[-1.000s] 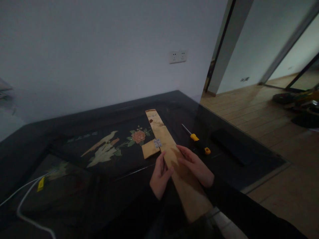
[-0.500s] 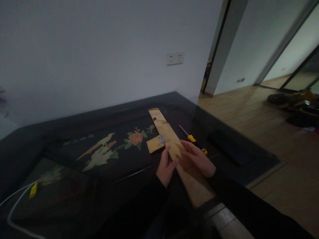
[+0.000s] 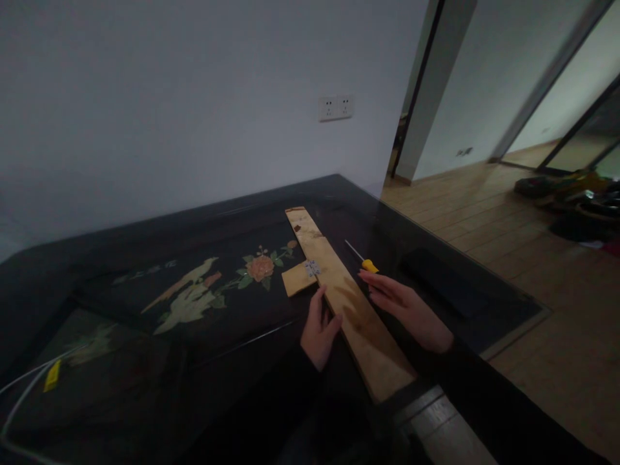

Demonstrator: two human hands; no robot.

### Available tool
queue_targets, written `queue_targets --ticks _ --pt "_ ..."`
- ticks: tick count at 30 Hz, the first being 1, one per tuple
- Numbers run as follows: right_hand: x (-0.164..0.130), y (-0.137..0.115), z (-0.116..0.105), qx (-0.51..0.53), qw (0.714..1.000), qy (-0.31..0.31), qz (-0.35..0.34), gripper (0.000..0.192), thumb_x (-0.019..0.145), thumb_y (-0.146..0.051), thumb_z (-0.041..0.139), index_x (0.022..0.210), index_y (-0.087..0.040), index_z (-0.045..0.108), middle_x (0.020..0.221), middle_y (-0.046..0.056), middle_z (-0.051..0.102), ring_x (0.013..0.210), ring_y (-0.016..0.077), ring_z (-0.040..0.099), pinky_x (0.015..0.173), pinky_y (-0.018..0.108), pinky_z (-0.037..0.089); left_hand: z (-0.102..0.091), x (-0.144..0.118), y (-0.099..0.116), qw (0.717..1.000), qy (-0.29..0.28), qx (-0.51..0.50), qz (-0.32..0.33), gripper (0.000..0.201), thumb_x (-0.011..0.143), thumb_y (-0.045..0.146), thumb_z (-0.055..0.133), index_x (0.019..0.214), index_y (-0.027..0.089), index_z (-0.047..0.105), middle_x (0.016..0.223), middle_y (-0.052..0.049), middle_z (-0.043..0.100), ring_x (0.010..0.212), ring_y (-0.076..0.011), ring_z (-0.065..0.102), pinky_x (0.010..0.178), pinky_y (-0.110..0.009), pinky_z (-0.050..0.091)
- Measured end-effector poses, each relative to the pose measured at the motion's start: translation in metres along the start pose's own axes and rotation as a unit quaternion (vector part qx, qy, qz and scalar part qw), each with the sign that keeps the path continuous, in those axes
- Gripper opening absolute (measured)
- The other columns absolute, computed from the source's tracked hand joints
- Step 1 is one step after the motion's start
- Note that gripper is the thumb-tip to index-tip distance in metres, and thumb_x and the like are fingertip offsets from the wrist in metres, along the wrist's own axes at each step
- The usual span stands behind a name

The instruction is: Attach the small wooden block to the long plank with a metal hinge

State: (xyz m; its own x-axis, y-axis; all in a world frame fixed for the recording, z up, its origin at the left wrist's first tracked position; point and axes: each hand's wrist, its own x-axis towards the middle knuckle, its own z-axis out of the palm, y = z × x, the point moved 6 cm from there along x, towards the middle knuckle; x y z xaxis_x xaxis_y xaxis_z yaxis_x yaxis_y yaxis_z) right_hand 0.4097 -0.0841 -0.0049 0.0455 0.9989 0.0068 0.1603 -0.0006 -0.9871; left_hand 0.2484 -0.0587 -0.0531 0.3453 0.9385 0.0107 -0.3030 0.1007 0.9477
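A long wooden board (image 3: 356,300) lies on the dark table, pointing away from me. A metal hinge (image 3: 312,268) joins its left edge to a small wooden piece (image 3: 297,280). My left hand (image 3: 320,329) holds the board's left edge just below the hinge, with the thumb on the edge and the fingers along the side. To the right of the board, a screwdriver (image 3: 369,265) with a yellow and dark handle lies on the table. Over its handle is my right hand (image 3: 404,307), fingers stretched out and off the board; the hand hides most of the handle.
The dark table (image 3: 242,216) has an inlaid bird and flower picture. A dark flat object (image 3: 440,284) lies at the right. A white cable (image 3: 24,394) with a yellow tag is at the left. Beyond stands a wall with sockets (image 3: 336,108); dark items lie on the floor.
My right hand has let go of the board's right side and moved right, over the screwdriver handle. My left hand stays at the board's left edge. The view has shifted slightly.
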Motion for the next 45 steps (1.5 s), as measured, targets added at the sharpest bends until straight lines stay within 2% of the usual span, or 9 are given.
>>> queue_targets --ticks 3,5,7,13,27,35,39,42,45 --pt "-0.007 -0.006 -0.031 -0.174 0.978 0.093 -0.063 0.034 0.080 -0.034 0.049 0.111 -0.022 0.056 0.122 0.006 0.054 0.111 0.0173 0.053 0.096 0.038 0.045 0.002 -0.007 -0.001 0.999 0.002 0.031 0.044 0.062 0.074 0.033 0.063 0.127 0.020 0.034 0.147 -0.011 0.022 0.137 -0.0243 0.015 0.113 -0.038 0.016" --pt "-0.007 -0.004 -0.043 -0.293 0.940 0.146 -0.097 0.034 0.080 -0.031 0.049 0.111 -0.022 0.057 0.123 0.006 0.053 0.111 0.0188 0.052 0.093 0.040 0.046 0.004 -0.012 0.002 0.995 0.002 0.060 0.082 0.059 0.077 0.031 0.059 0.129 0.019 0.033 0.147 -0.011 0.021 0.138 -0.0235 0.014 0.114 -0.038 0.014" --pt "-0.002 0.006 -0.044 -0.343 0.923 0.143 -0.101 0.038 0.078 -0.027 0.051 0.115 -0.023 0.055 0.126 0.006 0.050 0.115 0.0197 0.049 0.098 0.041 0.043 0.005 -0.015 0.004 0.992 -0.002 0.079 0.101 0.055 0.080 0.028 0.056 0.130 0.018 0.032 0.147 -0.012 0.022 0.137 -0.0226 0.015 0.114 -0.038 0.014" --pt "0.015 0.030 -0.035 -0.373 0.918 0.111 -0.072 0.040 0.077 -0.018 0.047 0.115 -0.023 0.057 0.131 0.004 0.048 0.112 0.0195 0.053 0.100 0.042 0.042 0.005 -0.015 0.004 0.992 -0.009 0.080 0.096 0.052 0.082 0.023 0.052 0.130 0.016 0.032 0.146 -0.013 0.023 0.137 -0.0220 0.017 0.113 -0.039 0.017" --pt "0.049 0.025 -0.024 -0.343 0.929 0.098 -0.097 0.038 0.074 -0.018 0.053 0.111 -0.020 0.059 0.125 0.007 0.053 0.116 0.0196 0.051 0.104 0.040 0.040 0.004 -0.015 0.002 0.990 -0.006 0.074 0.118 0.052 0.081 0.024 0.053 0.128 0.016 0.034 0.146 -0.015 0.023 0.137 -0.0231 0.018 0.113 -0.039 0.018" --pt "0.018 -0.013 -0.030 -0.267 0.945 0.136 -0.131 0.047 0.079 -0.032 0.053 0.125 -0.024 0.046 0.136 0.006 0.040 0.126 0.0179 0.041 0.101 0.037 0.044 0.002 -0.016 0.013 0.987 0.008 0.097 0.131 0.047 0.081 0.026 0.053 0.126 0.020 0.038 0.145 -0.011 0.027 0.137 -0.0226 0.018 0.113 -0.040 0.015" --pt "-0.015 -0.054 -0.001 -0.131 0.975 0.096 -0.152 0.041 0.081 -0.033 0.051 0.121 -0.026 0.047 0.132 0.003 0.045 0.122 0.0136 0.045 0.105 0.033 0.040 -0.007 -0.026 0.035 0.984 0.015 0.102 0.148 0.044 0.082 0.025 0.052 0.124 0.022 0.041 0.141 -0.009 0.033 0.135 -0.0213 0.023 0.112 -0.041 0.016" --pt "-0.032 -0.078 0.053 -0.049 0.986 0.005 -0.161 0.038 0.083 -0.035 0.049 0.120 -0.025 0.048 0.132 0.004 0.045 0.124 0.0133 0.043 0.109 0.036 0.034 -0.023 -0.040 0.055 0.984 0.032 0.074 0.160 0.044 0.082 0.029 0.053 0.125 0.025 0.042 0.141 -0.007 0.036 0.134 -0.0221 0.026 0.110 -0.041 0.022" --pt "-0.039 -0.088 0.118 -0.048 0.982 -0.085 -0.159 0.054 0.081 -0.039 0.050 0.132 -0.028 0.036 0.143 0.004 0.031 0.135 0.0151 0.026 0.113 0.040 0.023 -0.042 -0.051 0.064 0.987 0.031 0.030 0.152 0.054 0.083 0.038 0.052 0.133 0.031 0.033 0.147 -0.004 0.026 0.135 -0.0250 0.023 0.105 -0.042 0.032"
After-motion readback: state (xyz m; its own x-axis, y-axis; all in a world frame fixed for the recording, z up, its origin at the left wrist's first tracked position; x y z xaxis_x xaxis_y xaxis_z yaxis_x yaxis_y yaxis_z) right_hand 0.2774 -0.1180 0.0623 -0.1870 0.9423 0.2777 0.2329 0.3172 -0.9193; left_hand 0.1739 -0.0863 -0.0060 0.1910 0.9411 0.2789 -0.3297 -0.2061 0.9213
